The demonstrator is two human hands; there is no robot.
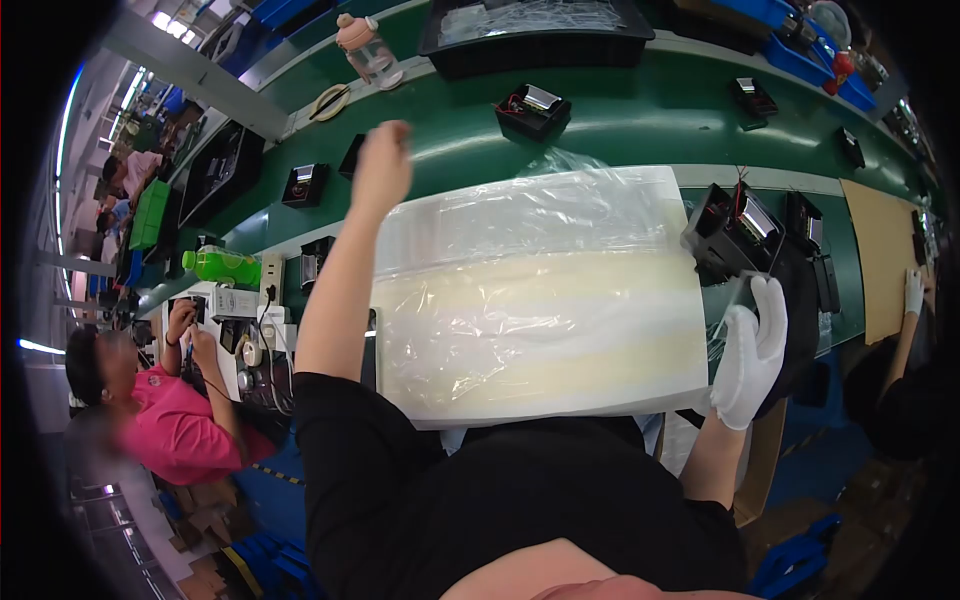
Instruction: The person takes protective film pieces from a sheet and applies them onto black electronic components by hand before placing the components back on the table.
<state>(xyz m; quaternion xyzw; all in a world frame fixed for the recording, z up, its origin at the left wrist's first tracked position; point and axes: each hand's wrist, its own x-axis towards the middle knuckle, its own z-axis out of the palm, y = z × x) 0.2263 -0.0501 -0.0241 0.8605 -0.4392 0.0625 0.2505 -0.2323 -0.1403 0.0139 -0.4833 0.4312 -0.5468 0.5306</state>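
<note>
Left hand (384, 168): bare, fingers curled, can't tell if gripping; small box (350, 157) just left of fingers
Right hand (750, 355): gloved, fingers extended, clear piece (740, 292) beside them, can't tell if gripped
Big box (738, 235): just beyond right fingers
Sheet (655, 360): between hands, film (585, 215) on top
Table (440, 120): beneath left fingers

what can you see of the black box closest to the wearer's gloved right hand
The black box looks like hard plastic, with a shiny silvery part and thin reddish wires showing. In view it lies angled, right of the white sheet and just above the gloved right hand; contact is unclear.
</note>
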